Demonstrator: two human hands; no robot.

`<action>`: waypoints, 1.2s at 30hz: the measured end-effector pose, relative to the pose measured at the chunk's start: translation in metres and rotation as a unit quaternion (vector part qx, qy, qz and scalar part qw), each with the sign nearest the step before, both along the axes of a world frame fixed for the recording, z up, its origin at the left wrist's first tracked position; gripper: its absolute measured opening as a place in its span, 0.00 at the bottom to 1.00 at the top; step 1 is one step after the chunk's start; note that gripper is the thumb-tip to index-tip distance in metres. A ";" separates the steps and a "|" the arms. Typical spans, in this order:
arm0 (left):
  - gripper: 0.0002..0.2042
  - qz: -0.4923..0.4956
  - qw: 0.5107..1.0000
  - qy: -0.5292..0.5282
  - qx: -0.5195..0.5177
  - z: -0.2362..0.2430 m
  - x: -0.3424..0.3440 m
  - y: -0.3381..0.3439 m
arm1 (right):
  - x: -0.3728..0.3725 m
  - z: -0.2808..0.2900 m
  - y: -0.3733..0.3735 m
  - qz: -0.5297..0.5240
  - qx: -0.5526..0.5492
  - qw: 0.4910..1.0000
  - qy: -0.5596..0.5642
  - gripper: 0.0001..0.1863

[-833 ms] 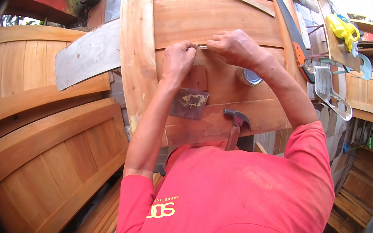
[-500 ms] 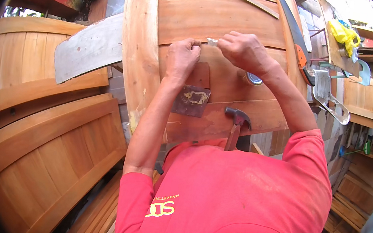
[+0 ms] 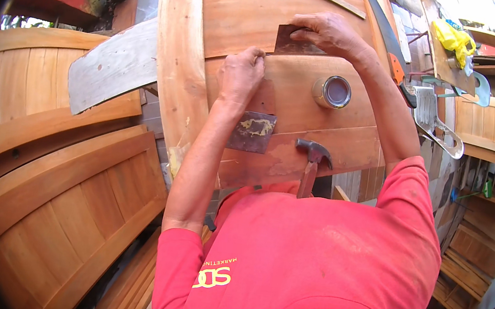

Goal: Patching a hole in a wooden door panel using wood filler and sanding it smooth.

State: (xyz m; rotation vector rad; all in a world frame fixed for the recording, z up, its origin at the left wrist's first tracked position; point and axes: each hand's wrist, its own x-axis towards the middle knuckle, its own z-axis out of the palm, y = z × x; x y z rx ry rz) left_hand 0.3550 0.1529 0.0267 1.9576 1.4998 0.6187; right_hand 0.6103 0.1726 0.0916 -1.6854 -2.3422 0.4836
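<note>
The right hand (image 3: 328, 32) had moved away from the left and farther from the person, its fingers grasping a dark plate (image 3: 287, 44) over the panel (image 3: 288, 9). Half a second earlier only a small, shiny piece showed at those fingers, probably the same plate turned another way; now its broad face was visible, its lower edge at the seam (image 3: 214, 57) or just beside it. The left hand (image 3: 241, 74) had hardly shifted: its fingers were curled near the seam, and whether they pinched anything could not be told. Hands that had nearly met were now apart, which suggested the right alone was managing the plate.

The right forearm's shift had also uncovered the can (image 3: 322, 99), near the panel's right edge. Toward the near edge lay a smeared plate (image 3: 249, 139), just beyond it a brown square (image 3: 264, 100), and to their right a hammer (image 3: 315, 153), handle toward the person. A saw (image 3: 389, 36) lay along the right edge.
</note>
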 end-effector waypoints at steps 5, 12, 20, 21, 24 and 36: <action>0.09 -0.006 1.000 -0.017 -0.018 -0.001 0.000 0.003 | -0.014 -0.002 0.005 0.043 0.016 0.999 -0.010 0.14; 0.09 -0.005 1.000 -0.015 -0.013 0.001 -0.001 0.002 | -0.026 0.010 0.014 0.063 -0.009 0.997 -0.053 0.15; 0.09 -0.009 0.999 -0.037 -0.017 -0.001 -0.003 0.004 | -0.047 0.012 -0.002 0.168 0.123 0.973 -0.096 0.03; 0.09 -0.010 0.999 -0.044 -0.030 -0.001 -0.003 0.004 | -0.049 0.013 -0.005 0.170 0.122 0.973 -0.096 0.03; 0.09 -0.011 0.997 -0.059 -0.038 -0.002 -0.004 0.004 | -0.050 0.015 -0.012 0.167 0.131 0.968 -0.133 0.07; 0.09 -0.009 0.998 -0.055 -0.021 -0.001 -0.007 0.007 | -0.050 0.011 -0.007 0.115 0.061 0.984 -0.124 0.06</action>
